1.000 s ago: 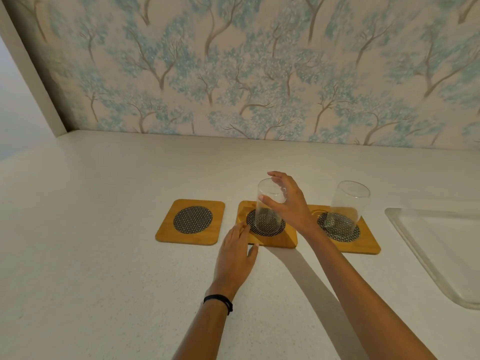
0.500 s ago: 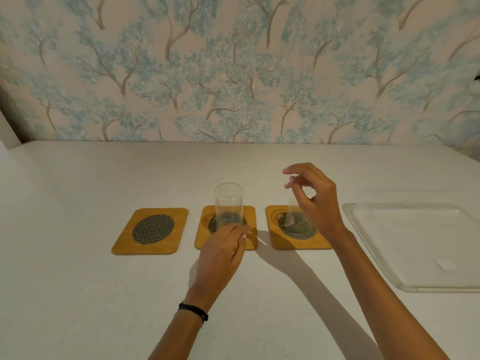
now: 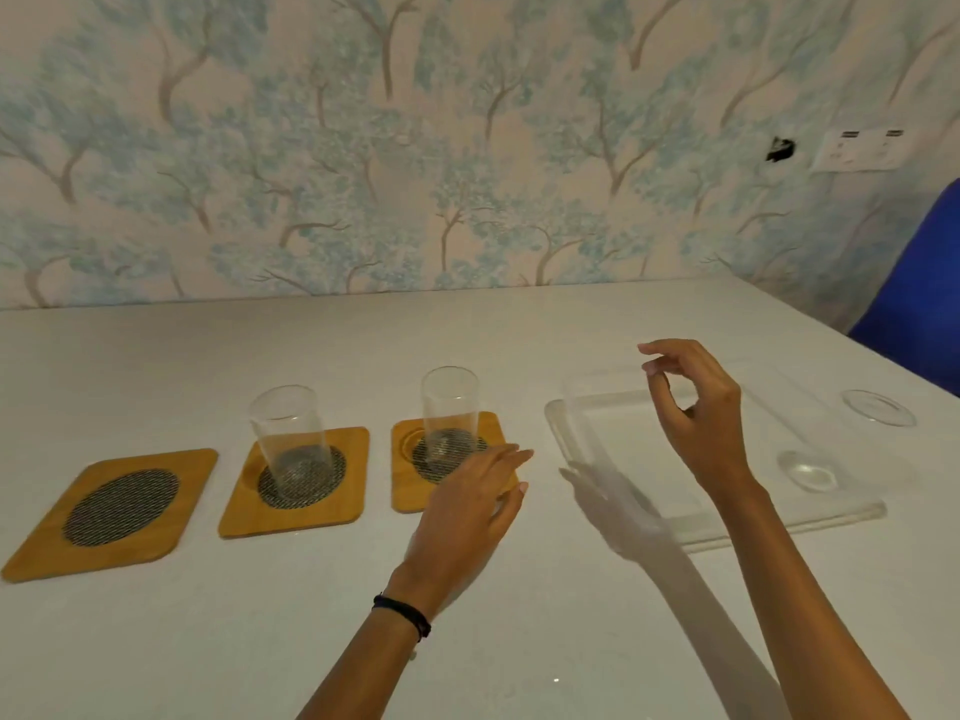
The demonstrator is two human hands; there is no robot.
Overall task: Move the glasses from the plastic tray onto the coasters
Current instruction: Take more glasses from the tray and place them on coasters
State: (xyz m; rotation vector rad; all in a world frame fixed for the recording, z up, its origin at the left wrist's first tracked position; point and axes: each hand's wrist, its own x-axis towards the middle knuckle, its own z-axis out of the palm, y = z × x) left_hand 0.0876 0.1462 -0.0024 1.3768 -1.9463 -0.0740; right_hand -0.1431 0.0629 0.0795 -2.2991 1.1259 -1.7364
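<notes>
Head view: both hands (image 3: 470, 504) empty, third glass (image 3: 844, 439) on tray (image 3: 613, 433).

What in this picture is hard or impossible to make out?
- Third glass on the plastic tray, head view: so clear that only its rim and base show.
- Right coaster: its near corner is hidden by the left hand.
- Blue object: cut off by the right edge.
- Wall plate: too blurred to read.
</notes>
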